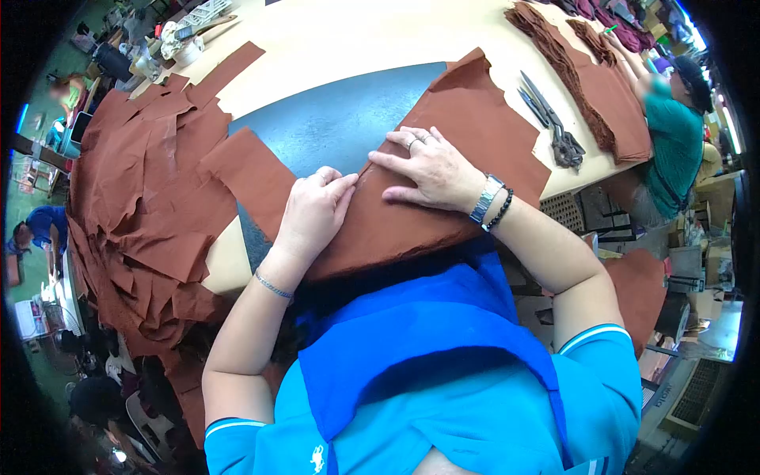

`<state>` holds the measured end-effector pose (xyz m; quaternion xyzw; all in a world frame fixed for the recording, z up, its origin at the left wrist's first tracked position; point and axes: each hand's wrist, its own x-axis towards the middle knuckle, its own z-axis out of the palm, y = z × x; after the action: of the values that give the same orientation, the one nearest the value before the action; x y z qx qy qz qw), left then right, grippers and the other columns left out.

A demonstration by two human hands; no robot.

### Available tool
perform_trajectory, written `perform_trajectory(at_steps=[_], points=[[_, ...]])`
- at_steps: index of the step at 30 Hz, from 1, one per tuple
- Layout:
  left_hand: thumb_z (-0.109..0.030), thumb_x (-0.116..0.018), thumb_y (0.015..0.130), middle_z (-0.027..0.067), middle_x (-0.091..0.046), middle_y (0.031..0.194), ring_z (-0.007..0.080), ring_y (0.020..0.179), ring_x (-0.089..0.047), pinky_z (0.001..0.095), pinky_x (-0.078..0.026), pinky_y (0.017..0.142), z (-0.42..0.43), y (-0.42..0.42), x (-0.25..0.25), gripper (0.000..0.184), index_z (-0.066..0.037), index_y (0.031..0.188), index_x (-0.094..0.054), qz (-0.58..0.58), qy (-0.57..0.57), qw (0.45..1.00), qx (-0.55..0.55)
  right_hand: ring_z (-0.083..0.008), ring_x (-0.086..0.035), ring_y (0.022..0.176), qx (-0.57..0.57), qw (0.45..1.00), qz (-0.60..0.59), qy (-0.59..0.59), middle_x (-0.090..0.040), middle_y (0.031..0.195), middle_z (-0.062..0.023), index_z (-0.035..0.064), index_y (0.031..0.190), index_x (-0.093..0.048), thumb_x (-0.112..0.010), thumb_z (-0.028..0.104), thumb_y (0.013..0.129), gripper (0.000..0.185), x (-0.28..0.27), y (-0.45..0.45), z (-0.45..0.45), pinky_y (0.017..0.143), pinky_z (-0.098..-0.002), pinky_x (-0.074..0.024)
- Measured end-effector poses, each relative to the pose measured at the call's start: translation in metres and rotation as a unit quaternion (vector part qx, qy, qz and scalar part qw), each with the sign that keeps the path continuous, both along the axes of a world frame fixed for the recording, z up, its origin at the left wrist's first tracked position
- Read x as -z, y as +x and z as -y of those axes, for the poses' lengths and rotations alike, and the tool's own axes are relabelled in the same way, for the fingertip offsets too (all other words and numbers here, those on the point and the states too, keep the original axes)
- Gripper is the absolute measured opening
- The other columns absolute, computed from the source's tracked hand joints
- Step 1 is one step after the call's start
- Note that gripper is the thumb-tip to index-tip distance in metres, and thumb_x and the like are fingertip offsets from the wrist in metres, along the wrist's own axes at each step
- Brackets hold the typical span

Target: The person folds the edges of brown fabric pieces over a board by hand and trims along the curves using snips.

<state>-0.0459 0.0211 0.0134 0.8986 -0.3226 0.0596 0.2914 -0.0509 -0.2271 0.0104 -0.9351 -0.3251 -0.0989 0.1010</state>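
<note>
Brown fabric (491,119) lies under spread right hand (431,170); left hand (317,207) pinches its edge.

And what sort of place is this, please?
Probably a leather or fabric workshop: a brown sheet is being handled on the table, a heap of similar pieces lies at the left, and large scissors lie at the right.

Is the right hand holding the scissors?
No: the scissors lie on the table, while the right hand rests on the brown sheet.
</note>
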Motion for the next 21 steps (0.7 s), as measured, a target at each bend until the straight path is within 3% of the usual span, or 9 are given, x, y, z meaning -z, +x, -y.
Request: perform_trajectory(at_steps=[2, 8, 12, 21], points=[[-0.011, -0.065, 0.089, 0.0080, -0.064, 0.091, 0.0256, 0.087, -0.065, 0.0428, -0.049, 0.087, -0.002, -0.003, -0.001, 0.017, -0.007, 0.104, -0.073, 0.051, 0.041, 0.998, 0.000, -0.0433, -0.041, 0.133, 0.016, 0.998, -0.040, -0.044, -0.044, 0.141, -0.0261, 0.0235, 0.142, -0.052, -0.051, 0.073, 0.085, 0.076, -0.011, -0.008, -0.007, 0.098, -0.0686, -0.0378], [-0.013, -0.064, 0.090, 0.0053, -0.063, 0.089, 0.0248, 0.092, -0.064, 0.0588, -0.035, 0.106, -0.006, -0.002, -0.003, 0.017, -0.010, 0.105, -0.071, 0.062, 0.074, 0.995, -0.007, -0.0373, -0.043, 0.133, -0.019, 0.998, -0.031, -0.047, -0.048, 0.138, -0.0234, 0.0181, 0.140, -0.052, -0.050, 0.072, 0.086, 0.077, -0.005, -0.011, -0.020, 0.101, -0.0662, -0.0372], [-0.019, -0.061, 0.093, 0.0050, -0.063, 0.092, 0.0248, 0.097, -0.063, 0.0675, -0.030, 0.107, -0.014, 0.001, -0.015, 0.016, -0.012, 0.102, -0.071, -0.053, 0.088, 0.994, -0.038, -0.0350, -0.046, 0.129, 0.013, 0.999, -0.025, -0.039, -0.050, 0.135, -0.0222, 0.0158, 0.140, -0.052, -0.050, 0.070, 0.087, 0.075, -0.009, -0.022, -0.030, 0.102, -0.0637, -0.0377], [-0.021, -0.065, 0.091, -0.0010, -0.065, 0.090, 0.0196, 0.096, -0.064, 0.0677, -0.021, 0.112, -0.029, 0.004, -0.018, 0.011, -0.018, 0.096, -0.074, 0.015, 0.141, 0.990, -0.005, -0.0353, -0.048, 0.126, 0.015, 0.998, -0.061, -0.010, -0.052, 0.132, -0.0224, 0.0133, 0.139, -0.052, -0.053, 0.068, 0.087, 0.075, -0.012, -0.031, -0.045, 0.102, -0.0600, -0.0393]])
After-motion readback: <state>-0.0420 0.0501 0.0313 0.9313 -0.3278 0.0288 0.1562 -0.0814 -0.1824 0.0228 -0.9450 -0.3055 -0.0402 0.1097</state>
